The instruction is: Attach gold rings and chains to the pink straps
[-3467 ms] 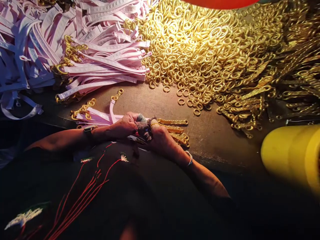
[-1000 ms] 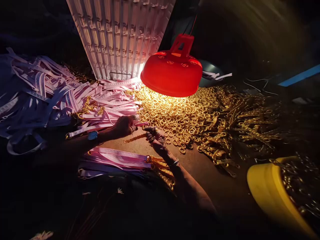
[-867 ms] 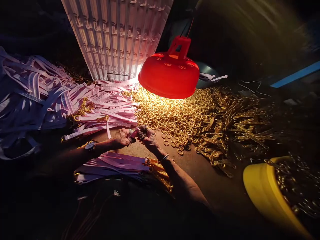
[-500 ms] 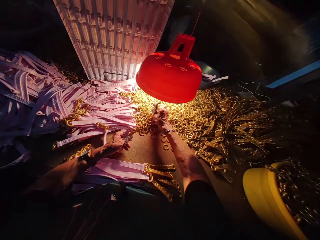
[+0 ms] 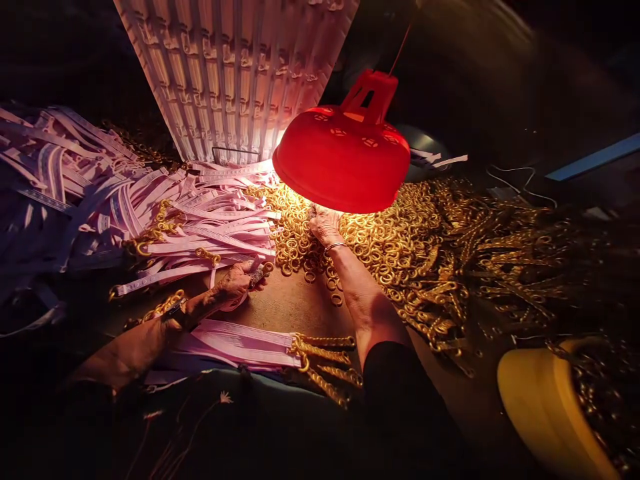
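My left hand (image 5: 240,280) is closed around the end of a pink strap, and a gold ring (image 5: 269,268) shows at the fingertips. The pink strap (image 5: 235,303) hangs in a loop beneath that hand. My right hand (image 5: 326,227) reaches into the heap of gold rings (image 5: 293,233), under the edge of a red lamp shade (image 5: 343,163). The shade and glare cover its fingers, so I cannot see what they hold. Below my left hand lies a bundle of pink straps (image 5: 245,341) with twisted gold pieces (image 5: 325,340) attached at one end.
Many loose pink straps (image 5: 115,193) pile up at the left. Twisted gold pieces (image 5: 500,267) spread across the right side. A yellow container (image 5: 533,393) of dark metal parts stands at the lower right. A ribbed, translucent panel (image 5: 225,80) rises behind the straps.
My right hand has gone a little further beneath the lamp shade, and its fingers are now more hidden. My left hand keeps its hold on the strap. The view has shifted slightly.
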{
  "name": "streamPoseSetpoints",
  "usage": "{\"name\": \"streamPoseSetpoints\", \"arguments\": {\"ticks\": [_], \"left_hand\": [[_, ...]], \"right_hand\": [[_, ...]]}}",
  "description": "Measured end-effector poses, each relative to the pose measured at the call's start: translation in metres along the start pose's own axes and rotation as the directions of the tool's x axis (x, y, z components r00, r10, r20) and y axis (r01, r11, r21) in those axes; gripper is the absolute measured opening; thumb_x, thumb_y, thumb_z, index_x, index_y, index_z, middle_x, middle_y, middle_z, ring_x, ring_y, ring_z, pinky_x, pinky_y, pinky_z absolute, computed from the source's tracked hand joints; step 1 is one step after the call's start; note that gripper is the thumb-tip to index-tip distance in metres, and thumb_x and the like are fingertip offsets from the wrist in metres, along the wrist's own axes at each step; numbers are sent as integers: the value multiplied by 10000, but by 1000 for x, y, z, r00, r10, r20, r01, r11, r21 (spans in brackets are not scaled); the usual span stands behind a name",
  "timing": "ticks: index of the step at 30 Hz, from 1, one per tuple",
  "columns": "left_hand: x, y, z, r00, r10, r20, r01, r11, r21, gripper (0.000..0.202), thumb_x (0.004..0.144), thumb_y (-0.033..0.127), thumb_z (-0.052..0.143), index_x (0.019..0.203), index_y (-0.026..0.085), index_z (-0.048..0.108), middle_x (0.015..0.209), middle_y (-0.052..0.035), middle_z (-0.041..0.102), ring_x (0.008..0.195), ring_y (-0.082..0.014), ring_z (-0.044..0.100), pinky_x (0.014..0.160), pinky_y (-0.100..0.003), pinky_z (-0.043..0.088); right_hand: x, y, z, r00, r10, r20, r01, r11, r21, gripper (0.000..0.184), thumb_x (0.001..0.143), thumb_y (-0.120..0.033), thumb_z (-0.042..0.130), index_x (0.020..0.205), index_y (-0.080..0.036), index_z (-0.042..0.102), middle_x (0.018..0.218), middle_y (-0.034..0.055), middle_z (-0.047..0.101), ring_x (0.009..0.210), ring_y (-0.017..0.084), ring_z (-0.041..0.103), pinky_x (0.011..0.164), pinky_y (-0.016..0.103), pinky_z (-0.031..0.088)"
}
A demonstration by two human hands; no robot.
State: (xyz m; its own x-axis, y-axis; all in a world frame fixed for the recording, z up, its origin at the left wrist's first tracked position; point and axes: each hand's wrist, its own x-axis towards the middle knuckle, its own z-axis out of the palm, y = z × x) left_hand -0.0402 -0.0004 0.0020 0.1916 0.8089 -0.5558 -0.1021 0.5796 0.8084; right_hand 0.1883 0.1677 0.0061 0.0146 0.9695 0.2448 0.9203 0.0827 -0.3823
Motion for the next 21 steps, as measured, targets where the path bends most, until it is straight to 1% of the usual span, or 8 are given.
{"name": "streamPoseSetpoints", "arguments": {"ticks": [3,5,7,9,11,13,17,21], "left_hand": [[-5,-1,2,997,64,39,-64,998,-6,329,627,283,750,913,148,660,671,-27,679,471,-73,474,458,-188,314],[-9,1,4,990,127,68,-128,991,23,380,659,326,737,973,131,650,647,-23,668,431,-55,386,425,-184,257],[-15,4,8,979,182,98,-189,980,70,363,695,353,727,956,118,637,619,-15,647,427,-49,327,412,-188,221],[-19,7,11,962,230,145,-247,962,112,295,739,344,710,904,113,628,622,-16,638,459,-52,341,426,-190,226],[-23,8,15,943,266,200,-296,946,136,210,779,291,673,875,111,624,646,-22,647,509,-59,392,464,-187,273],[-26,9,18,926,294,236,-335,929,156,182,804,255,640,908,105,631,668,-25,659,535,-63,417,491,-187,306],[-30,7,25,939,281,198,-325,914,244,298,820,311,649,1023,94,622,674,-31,661,487,-62,396,454,-192,312],[-32,7,30,956,231,179,-275,919,283,287,848,299,624,1032,79,621,671,-41,658,451,-59,402,427,-192,300]], "right_hand": [[-24,1,-14,998,-62,10,61,996,71,159,807,-115,507,786,-156,659,782,118,658,782,228,570,849,405,444],[-47,-1,-22,990,-144,-4,143,974,173,197,792,-101,489,840,-143,676,823,105,674,791,207,574,827,354,463],[-73,-5,-27,978,-209,-8,202,939,279,243,801,-114,472,902,-144,691,839,88,682,811,194,586,815,314,475],[-100,-12,-31,969,-245,11,226,907,355,260,833,-148,461,932,-151,701,856,84,690,832,188,605,811,293,482],[-124,-20,-35,959,-282,29,246,878,412,273,864,-182,452,962,-152,706,892,95,697,845,189,617,805,293,488],[-144,-28,-39,953,-299,51,253,876,411,278,871,-193,457,1004,-155,698,937,106,698,862,198,617,807,308,492],[-167,-45,-48,933,-342,114,283,890,357,286,851,-145,458,1048,-154,664,976,123,678,899,213,599,826,335,488],[-176,-58,-54,903,-392,178,312,880,358,270,802,-80,467,997,-147,640,928,115,655,852,199,594,788,317,482]]}}
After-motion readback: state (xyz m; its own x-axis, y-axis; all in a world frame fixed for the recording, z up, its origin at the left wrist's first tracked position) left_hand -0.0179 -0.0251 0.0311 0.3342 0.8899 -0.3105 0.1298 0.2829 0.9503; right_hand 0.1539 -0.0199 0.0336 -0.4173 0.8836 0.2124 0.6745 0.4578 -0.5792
